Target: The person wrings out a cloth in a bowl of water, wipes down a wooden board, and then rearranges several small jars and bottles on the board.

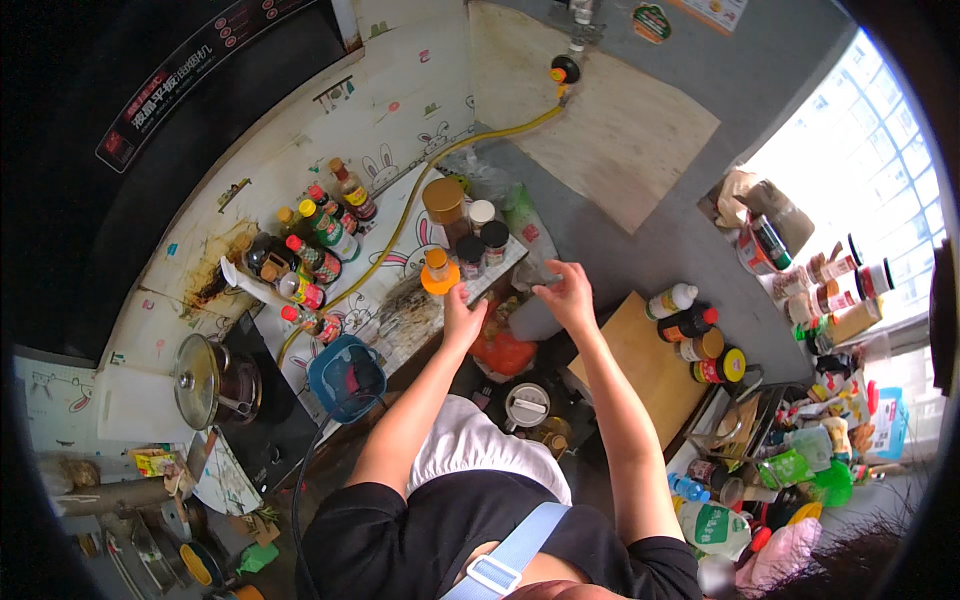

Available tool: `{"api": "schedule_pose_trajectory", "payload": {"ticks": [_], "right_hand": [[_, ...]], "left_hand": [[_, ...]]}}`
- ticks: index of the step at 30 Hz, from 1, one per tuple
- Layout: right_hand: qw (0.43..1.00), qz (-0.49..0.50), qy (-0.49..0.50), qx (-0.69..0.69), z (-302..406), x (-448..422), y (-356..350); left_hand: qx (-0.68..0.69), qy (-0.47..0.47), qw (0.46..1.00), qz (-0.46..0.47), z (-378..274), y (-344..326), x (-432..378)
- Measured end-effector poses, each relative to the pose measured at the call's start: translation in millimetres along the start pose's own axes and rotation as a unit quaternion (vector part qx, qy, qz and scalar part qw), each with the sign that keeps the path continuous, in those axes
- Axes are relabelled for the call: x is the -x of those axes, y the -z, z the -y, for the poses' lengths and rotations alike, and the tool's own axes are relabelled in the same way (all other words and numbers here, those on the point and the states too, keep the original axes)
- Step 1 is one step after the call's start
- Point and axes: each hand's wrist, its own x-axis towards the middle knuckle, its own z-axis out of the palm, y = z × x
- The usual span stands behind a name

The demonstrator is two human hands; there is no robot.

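My left hand (pixel 462 319) is at the counter's front edge, beside a small container with an orange lid and base (pixel 439 271); whether the fingers touch it is unclear. My right hand (pixel 568 296) is raised to the right of the counter corner, thumb and fingers apart, with nothing visible between them. Behind my hands stand two black-lidded jars (pixel 471 255), a white-lidded jar (pixel 481 214) and a large jar with a brown lid (pixel 444 201). Below and between my hands are a pale translucent container (pixel 534 319) and a red plastic bag (pixel 504 352).
A yellow hose (pixel 409 225) crosses the counter. Several sauce bottles (pixel 330 229) line the wall at left, near a blue bin (pixel 346 379) and a glass-lidded pot (pixel 206 381). On the right, bottles and jars (pixel 694 349) stand by a wooden board (pixel 637 367). A lidded pitcher (pixel 527 406) is low in front.
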Motion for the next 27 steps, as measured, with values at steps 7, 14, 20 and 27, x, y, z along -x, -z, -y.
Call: {"api": "schedule_pose_trajectory", "payload": {"ticks": [7, 14, 20, 27], "right_hand": [[0.991, 0.132, 0.025, -0.003, 0, -13, -58], [0.983, 0.173, 0.067, 0.012, 6, -55, -92], [0.978, 0.186, 0.087, 0.021, 18, -93, -121], [0.977, 0.204, 0.053, 0.017, 7, -96, -142]], "left_hand": [[-0.169, -0.018, 0.977, -0.13, 39, 39, -18], [-0.176, -0.102, 0.97, -0.134, 8, 48, -60], [-0.209, -0.035, 0.973, -0.089, 14, 52, -81], [-0.19, -0.108, 0.972, -0.082, 34, 59, -97]]}}
